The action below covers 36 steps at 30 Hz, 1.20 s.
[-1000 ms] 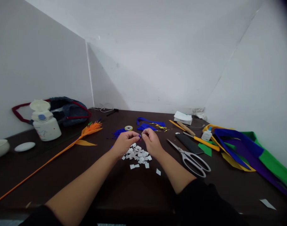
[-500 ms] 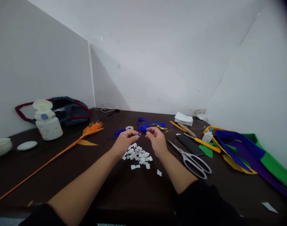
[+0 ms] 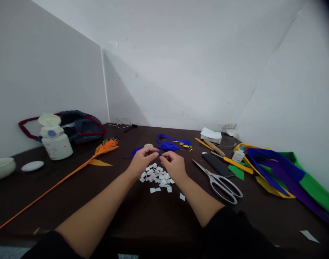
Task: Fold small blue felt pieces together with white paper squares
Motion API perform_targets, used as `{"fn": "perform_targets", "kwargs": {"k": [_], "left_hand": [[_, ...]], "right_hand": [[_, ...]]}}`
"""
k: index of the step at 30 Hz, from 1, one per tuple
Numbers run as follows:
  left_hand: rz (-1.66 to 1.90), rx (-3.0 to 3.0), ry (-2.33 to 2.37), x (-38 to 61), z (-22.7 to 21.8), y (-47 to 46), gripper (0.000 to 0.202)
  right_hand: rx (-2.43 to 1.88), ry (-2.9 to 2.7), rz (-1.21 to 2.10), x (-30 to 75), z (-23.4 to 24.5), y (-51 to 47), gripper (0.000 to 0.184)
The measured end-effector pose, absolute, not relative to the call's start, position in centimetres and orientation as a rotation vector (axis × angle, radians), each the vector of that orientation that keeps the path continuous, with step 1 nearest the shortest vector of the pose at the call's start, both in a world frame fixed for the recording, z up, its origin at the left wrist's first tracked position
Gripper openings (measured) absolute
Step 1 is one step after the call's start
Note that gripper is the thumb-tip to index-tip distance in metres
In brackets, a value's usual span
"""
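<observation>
Fingertip to fingertip, my two hands meet above a pile of small white squares [image 3: 157, 175]. My left hand [image 3: 141, 162] pinches a tiny blue piece [image 3: 159, 154], mostly covered by the fingers. With thumb and forefinger pressed together, my right hand [image 3: 174, 166] comes up against the same spot; what its fingers hold is hidden. Just beyond the hands lie a flat blue piece [image 3: 168, 146], a blue strip [image 3: 175, 139] and thin yellow shreds [image 3: 185, 145]. A heap of blue shreds [image 3: 136, 151] and a round spool [image 3: 148, 145] sit behind my left hand.
Scissors [image 3: 221, 183], a black slab [image 3: 217, 164], a yellow-handled cutter [image 3: 238, 165], a glue bottle [image 3: 238, 154] and coloured sheets [image 3: 283, 169] lie on the right. An orange paper flower [image 3: 106, 145], a white bottle [image 3: 57, 145] and a bowl [image 3: 4, 168] occupy the left.
My right hand has moved left, and its fingertips now meet those of my left hand at the tiny blue piece. The flat blue piece behind it shows more fully.
</observation>
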<state>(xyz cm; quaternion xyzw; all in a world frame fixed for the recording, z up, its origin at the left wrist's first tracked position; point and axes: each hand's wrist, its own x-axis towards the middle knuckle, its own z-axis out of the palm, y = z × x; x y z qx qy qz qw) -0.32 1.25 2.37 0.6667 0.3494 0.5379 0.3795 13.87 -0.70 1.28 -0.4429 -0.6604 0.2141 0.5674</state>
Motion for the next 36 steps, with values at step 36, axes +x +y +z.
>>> {"fn": "perform_targets", "kwargs": {"k": [36], "left_hand": [[1.261,2.026,1.101,-1.9,2.9,1.6,0.018]], "right_hand": [[-0.895,-1.347,1.273,14.8,0.9,0.6,0.012]]}}
